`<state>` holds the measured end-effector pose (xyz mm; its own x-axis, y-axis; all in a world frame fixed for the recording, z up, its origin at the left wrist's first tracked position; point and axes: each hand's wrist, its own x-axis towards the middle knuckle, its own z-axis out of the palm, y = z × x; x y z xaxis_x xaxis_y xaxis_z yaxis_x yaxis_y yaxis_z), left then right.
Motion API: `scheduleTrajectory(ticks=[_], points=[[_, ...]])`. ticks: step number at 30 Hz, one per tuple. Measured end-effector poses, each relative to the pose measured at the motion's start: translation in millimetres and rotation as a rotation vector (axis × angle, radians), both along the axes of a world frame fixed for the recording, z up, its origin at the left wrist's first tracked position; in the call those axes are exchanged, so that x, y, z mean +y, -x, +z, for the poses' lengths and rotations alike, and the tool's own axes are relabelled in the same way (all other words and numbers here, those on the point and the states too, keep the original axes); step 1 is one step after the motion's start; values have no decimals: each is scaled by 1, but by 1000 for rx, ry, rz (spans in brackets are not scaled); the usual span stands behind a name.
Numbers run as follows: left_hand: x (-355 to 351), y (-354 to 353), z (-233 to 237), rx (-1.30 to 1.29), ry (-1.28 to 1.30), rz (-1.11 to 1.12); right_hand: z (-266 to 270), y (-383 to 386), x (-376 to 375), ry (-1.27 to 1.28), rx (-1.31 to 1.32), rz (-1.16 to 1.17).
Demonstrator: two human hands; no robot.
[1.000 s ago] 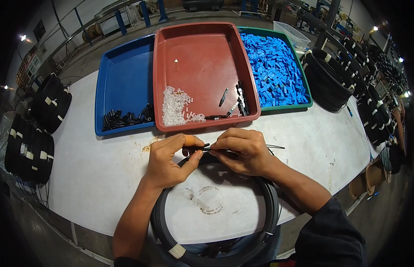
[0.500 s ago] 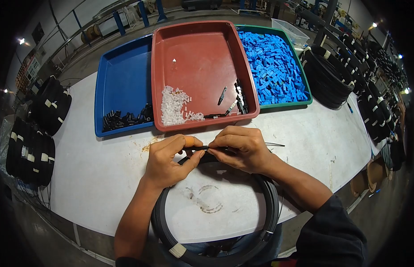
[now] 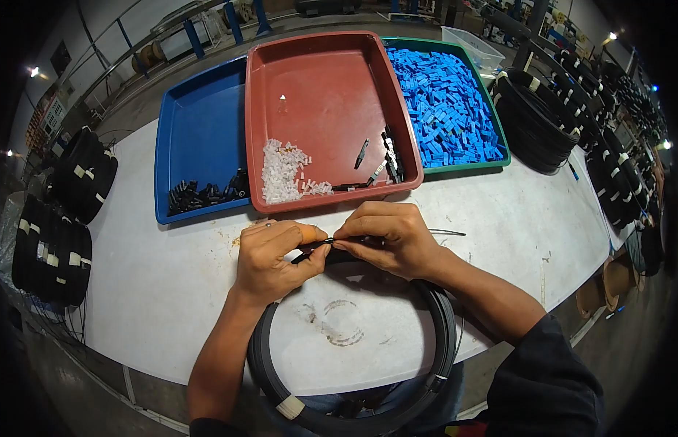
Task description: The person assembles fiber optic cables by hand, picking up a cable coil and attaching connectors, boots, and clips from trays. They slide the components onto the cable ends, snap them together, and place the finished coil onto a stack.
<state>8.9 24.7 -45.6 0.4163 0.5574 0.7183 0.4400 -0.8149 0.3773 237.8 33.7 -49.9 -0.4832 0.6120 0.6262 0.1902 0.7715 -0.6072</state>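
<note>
My left hand [image 3: 270, 258], with an orange wrap on one finger, pinches a narrow black piece on a black cable between thumb and forefinger. Close against it, my right hand [image 3: 386, 237] pinches the same dark piece from the other side. The fingers cover most of it, so its exact shape is hidden. A thin black cable end [image 3: 448, 232] sticks out to the right behind my right hand. Below both hands lies a large coil of black cable [image 3: 444, 328], bound with pale tape and reaching over the table's near edge.
A red tray [image 3: 324, 87] holds clear white sleeves [image 3: 284, 175] and several black connectors [image 3: 392, 160]. On its left, a blue tray [image 3: 200, 131] contains small black parts [image 3: 200, 197]. A green tray [image 3: 503, 156] holds blue clips [image 3: 448, 109]. Cable coils [image 3: 535, 120] stand at both sides.
Both hands have shifted slightly left, still pinching the black piece. The fingertips have drawn a little closer together, and the trays and coil stay in place.
</note>
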Motion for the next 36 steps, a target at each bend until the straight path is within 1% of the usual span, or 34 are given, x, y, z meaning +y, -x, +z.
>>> scheduleTrajectory(ticks=[6, 8, 10, 13, 17, 22, 32, 34, 36], points=[[-1, 0, 1, -9, 37, 15, 6, -2, -5, 55, -62, -5], [-1, 0, -1, -27, 54, 18, 7, -1, -5, -82, -44, -44], [-1, -2, -2, -97, 92, 7, 6, -1, -5, -105, -34, -60], [-2, -2, -2, -131, 160, -5, 4, 0, -5, -163, -8, -68], [-5, -2, 1, -120, 199, -6, 0, -1, -2, -270, -9, -62], [-7, 0, 1, -151, 272, -53, 3, -1, -5, -286, -17, -47], [-6, -3, -1, -177, 215, -101, -2, -2, -5, -263, -99, -38], [-3, -3, -2, -122, 104, -121, 0, -3, -5, -250, -135, -38], [-3, -4, -4, -113, 89, -108, 0, -3, -5, -234, -166, -35]])
